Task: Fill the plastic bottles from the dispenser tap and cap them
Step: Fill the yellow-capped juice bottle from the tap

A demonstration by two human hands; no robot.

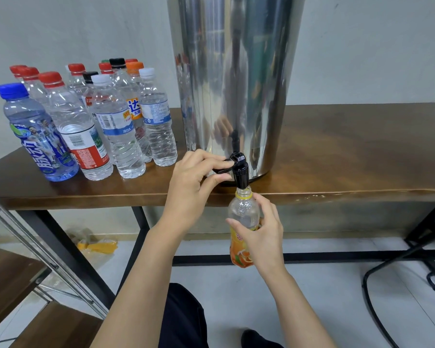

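A tall steel dispenser stands on the brown table, its black tap hanging over the front edge. My left hand pinches the tap's black lever. Below the table edge, my right hand holds an uncapped clear bottle with an orange label upright, its yellow-ringed mouth right under the spout. I cannot tell whether water is flowing. Several capped bottles stand grouped on the table's left part.
The wall runs close behind the table. Under it are black metal legs, yellow plastic wrapping on the floor and a black chair base at right. A wooden shelf with a metal frame sits at lower left.
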